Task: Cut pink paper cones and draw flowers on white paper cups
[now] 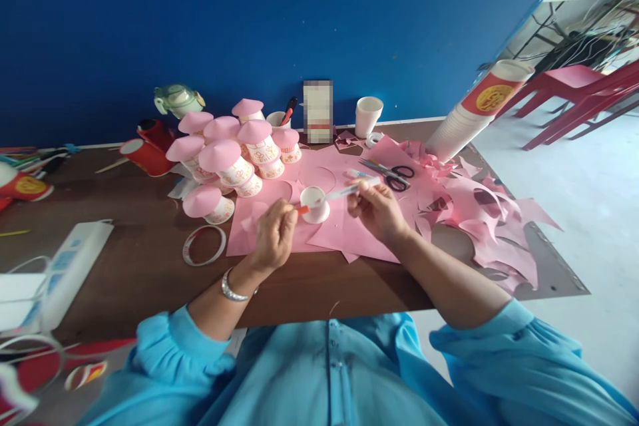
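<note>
My left hand is closed around a small red-orange cap, whose end sticks out toward the right. My right hand pinches a white marker with its tip pointing left, apart from the cap. Between and just beyond my hands, a white paper cup stands on pink paper. Left of it are several decorated cups with pink cone tops. Scissors with black handles lie beyond my right hand.
Pink paper scraps and a leaning stack of cups are at the right. A tape roll lies near my left wrist. A power strip is far left. Behind stand a pixelated upright panel and a white cup.
</note>
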{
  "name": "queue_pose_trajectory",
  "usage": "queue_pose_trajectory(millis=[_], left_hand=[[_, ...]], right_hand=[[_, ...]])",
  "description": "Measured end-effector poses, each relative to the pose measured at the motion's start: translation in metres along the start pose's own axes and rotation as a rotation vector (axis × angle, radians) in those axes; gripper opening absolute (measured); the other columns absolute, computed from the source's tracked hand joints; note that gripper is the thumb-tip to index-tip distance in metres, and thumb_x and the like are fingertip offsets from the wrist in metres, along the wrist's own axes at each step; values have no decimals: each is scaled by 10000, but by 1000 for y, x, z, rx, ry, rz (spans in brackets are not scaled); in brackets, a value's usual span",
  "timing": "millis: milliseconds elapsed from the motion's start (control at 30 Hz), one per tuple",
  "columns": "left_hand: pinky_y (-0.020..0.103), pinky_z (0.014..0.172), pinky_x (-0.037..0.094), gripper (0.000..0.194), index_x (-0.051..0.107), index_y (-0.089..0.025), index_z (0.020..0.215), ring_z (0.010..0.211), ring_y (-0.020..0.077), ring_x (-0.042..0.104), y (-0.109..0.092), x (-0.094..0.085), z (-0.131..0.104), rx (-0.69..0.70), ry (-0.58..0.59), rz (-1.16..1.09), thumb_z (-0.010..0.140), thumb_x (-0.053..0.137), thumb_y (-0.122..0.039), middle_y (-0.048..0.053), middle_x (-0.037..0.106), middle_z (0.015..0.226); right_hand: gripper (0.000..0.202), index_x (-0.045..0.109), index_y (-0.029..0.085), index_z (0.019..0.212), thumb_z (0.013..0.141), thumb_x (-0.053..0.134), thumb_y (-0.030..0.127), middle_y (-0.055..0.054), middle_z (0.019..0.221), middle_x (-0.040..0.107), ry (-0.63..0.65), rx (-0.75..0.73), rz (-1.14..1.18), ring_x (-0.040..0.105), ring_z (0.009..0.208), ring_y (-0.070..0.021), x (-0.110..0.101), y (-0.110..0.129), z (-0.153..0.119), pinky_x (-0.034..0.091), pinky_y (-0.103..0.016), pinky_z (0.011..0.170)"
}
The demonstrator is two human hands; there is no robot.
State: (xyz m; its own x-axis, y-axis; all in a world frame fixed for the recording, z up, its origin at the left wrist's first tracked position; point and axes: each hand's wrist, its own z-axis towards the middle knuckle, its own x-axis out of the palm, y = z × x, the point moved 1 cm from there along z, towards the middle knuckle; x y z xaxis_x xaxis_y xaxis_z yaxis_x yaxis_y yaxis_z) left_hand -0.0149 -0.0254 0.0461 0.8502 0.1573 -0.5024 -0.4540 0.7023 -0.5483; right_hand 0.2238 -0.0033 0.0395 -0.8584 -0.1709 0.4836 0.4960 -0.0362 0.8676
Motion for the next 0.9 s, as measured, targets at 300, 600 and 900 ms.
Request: queue_pose_trajectory(millis=[300, 600, 900], left_hand=[[279, 666, 507, 107, 655, -197, 1049, 742, 156, 627, -10, 11, -3, 73, 90, -115, 1039, 575, -268, 44, 694, 864], [263, 698, 546, 125, 699, -199, 1033, 787, 150, 708, -6, 16, -5, -23, 189, -243, 1045, 584, -248, 40, 768, 897], [260, 659, 534, 373, 576, -221, 1238, 729, 117, 550, 12, 11, -5, -133, -131, -51, 923, 754, -314, 5, 559, 954]], right_hand=[[329, 540, 280, 1023, 939, 744, 523, -16, 901, 764, -128, -344, -298, 677, 693, -161, -3, 14, -2, 565, -331, 663], [160, 651, 252, 1130, 1003, 675, 157, -80, 1038, 805, 332, -664, -791, 751, 889, -190, 25, 0, -31, 612, -342, 768], [154, 719, 242, 1086, 1028, 588, 184, -55, 958, 795, 160, -677, -1366, 728, 858, -213, -12, 23, 0, 588, -364, 793]])
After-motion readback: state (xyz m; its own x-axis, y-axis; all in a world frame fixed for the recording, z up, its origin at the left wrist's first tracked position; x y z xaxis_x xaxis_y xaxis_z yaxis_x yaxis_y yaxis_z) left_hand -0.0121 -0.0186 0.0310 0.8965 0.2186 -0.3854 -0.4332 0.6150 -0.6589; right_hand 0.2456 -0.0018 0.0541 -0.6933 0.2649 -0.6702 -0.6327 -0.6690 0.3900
